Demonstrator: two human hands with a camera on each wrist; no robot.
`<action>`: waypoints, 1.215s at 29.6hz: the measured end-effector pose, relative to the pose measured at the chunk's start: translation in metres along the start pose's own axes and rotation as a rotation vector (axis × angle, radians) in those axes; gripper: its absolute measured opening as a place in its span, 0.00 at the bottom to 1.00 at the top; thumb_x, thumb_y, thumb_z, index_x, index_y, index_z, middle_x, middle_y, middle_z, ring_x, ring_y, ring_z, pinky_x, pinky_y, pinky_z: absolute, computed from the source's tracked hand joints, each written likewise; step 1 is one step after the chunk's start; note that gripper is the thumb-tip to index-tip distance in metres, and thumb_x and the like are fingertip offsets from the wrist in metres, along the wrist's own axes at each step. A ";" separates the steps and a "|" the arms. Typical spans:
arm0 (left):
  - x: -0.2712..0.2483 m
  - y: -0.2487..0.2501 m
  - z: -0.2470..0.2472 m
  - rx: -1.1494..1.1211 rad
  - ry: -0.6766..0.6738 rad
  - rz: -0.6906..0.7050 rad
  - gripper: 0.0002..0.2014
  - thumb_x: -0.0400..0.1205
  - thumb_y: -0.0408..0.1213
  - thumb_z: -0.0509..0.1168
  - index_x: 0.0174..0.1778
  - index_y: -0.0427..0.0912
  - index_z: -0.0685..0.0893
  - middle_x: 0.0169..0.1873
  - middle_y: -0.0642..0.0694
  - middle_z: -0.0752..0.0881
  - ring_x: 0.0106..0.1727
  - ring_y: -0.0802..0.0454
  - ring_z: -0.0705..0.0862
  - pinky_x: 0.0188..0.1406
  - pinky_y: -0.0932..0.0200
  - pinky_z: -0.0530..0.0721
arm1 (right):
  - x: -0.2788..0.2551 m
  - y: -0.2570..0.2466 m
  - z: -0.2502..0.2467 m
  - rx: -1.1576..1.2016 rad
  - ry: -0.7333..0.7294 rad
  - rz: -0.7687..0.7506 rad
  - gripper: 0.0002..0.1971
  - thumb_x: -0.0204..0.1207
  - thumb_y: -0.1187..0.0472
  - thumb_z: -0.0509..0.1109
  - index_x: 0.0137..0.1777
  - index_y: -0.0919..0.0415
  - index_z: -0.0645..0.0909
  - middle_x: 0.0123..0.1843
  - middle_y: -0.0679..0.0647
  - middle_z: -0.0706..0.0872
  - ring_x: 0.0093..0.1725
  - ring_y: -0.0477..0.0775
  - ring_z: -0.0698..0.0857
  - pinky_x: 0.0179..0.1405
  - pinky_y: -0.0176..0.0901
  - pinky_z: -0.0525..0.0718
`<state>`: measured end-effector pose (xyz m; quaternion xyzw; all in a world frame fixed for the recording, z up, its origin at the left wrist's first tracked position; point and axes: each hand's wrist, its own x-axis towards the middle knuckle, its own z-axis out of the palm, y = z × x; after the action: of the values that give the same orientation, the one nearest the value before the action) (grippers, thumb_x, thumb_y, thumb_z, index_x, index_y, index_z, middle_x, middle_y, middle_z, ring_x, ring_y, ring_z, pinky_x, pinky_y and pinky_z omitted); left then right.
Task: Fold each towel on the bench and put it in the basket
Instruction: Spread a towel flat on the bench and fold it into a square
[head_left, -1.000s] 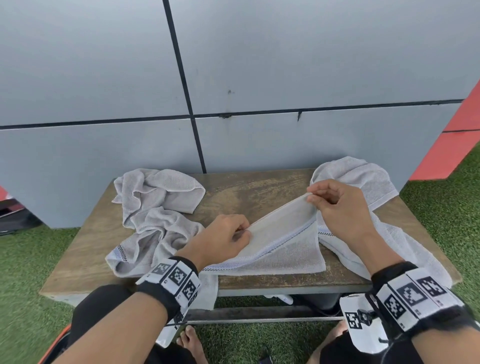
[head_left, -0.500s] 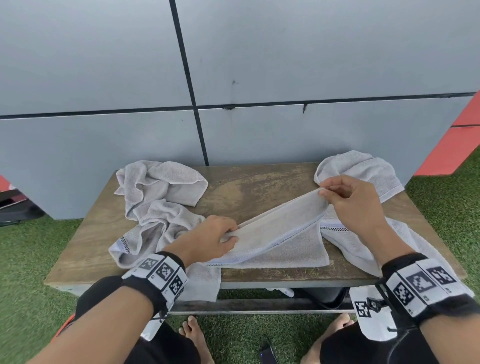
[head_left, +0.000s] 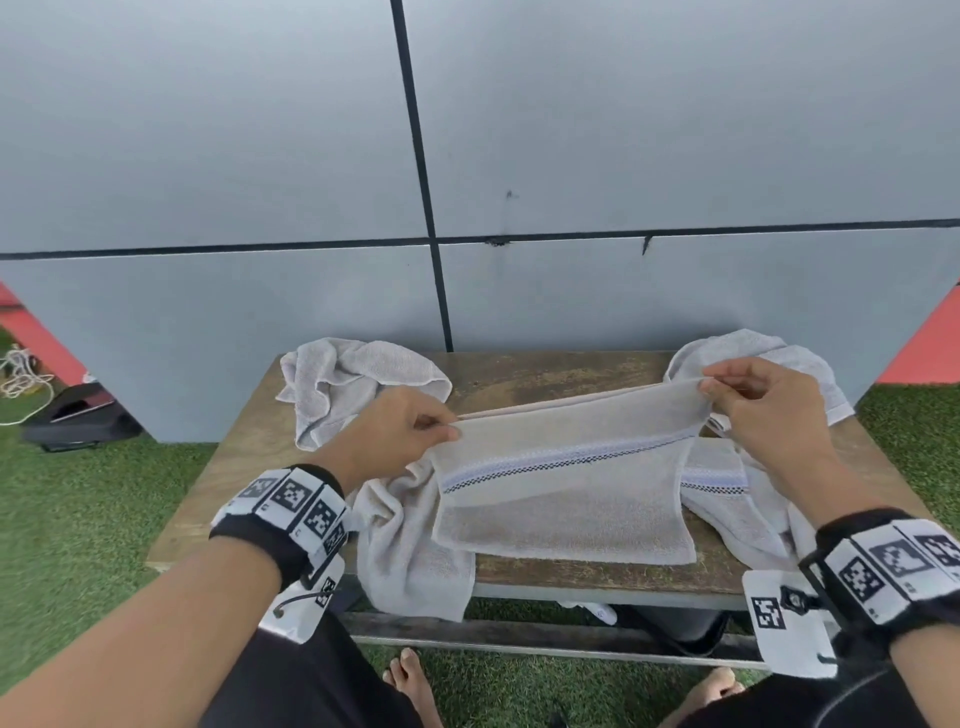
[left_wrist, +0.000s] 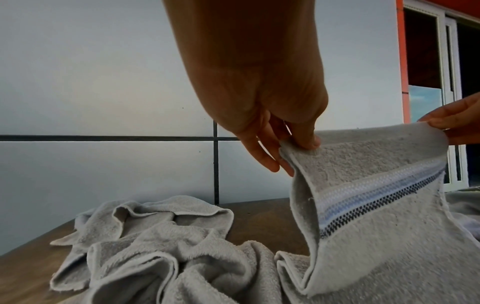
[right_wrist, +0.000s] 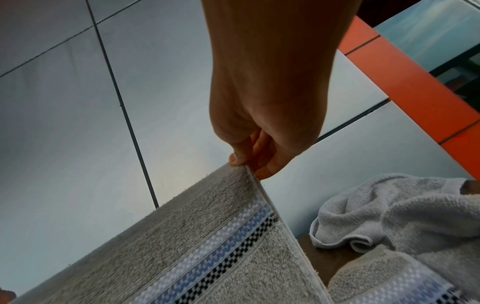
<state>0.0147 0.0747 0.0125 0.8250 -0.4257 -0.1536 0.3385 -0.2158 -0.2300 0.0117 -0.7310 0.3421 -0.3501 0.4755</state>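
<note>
I hold a grey towel (head_left: 566, 493) with a white, blue and black checked stripe stretched between both hands above the wooden bench (head_left: 545, 376). My left hand (head_left: 410, 431) pinches its upper left corner (left_wrist: 298, 144). My right hand (head_left: 748, 395) pinches the upper right corner (right_wrist: 244, 167). The towel's lower edge lies on the bench near the front. A crumpled grey towel (head_left: 358, 387) lies at the bench's back left and another (head_left: 753, 499) at the right, partly under the held one. No basket is in view.
A grey panelled wall (head_left: 467, 156) stands right behind the bench. Green artificial turf (head_left: 78, 509) surrounds it. A black bag (head_left: 78, 421) lies on the ground at the left. My bare feet (head_left: 410, 680) sit under the bench's front rail.
Both hands have lifted and spread apart, pulling the towel's top edge taut and raising it off the bench. The head view has tilted up.
</note>
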 end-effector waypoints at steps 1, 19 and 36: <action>-0.002 0.001 -0.001 -0.029 -0.003 -0.002 0.04 0.80 0.35 0.75 0.43 0.48 0.94 0.35 0.52 0.93 0.35 0.60 0.87 0.40 0.63 0.84 | 0.000 0.000 0.001 0.000 -0.003 -0.001 0.10 0.77 0.68 0.77 0.43 0.51 0.86 0.43 0.51 0.90 0.42 0.45 0.86 0.36 0.21 0.84; 0.033 0.029 -0.048 0.079 0.135 0.097 0.18 0.76 0.32 0.79 0.62 0.44 0.89 0.36 0.49 0.90 0.38 0.48 0.87 0.49 0.58 0.87 | 0.034 -0.031 -0.009 -0.210 -0.056 -0.078 0.10 0.77 0.66 0.77 0.41 0.49 0.86 0.42 0.53 0.91 0.44 0.57 0.89 0.55 0.53 0.88; 0.075 0.080 -0.089 0.276 0.393 0.126 0.06 0.80 0.33 0.74 0.46 0.32 0.92 0.37 0.40 0.88 0.39 0.45 0.84 0.41 0.61 0.75 | 0.063 -0.083 -0.028 -0.354 0.037 -0.341 0.04 0.80 0.67 0.72 0.51 0.60 0.88 0.44 0.51 0.88 0.46 0.50 0.84 0.45 0.23 0.75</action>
<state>0.0590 0.0196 0.1350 0.8493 -0.4192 0.0908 0.3079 -0.1928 -0.2695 0.1100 -0.8435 0.2784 -0.3733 0.2675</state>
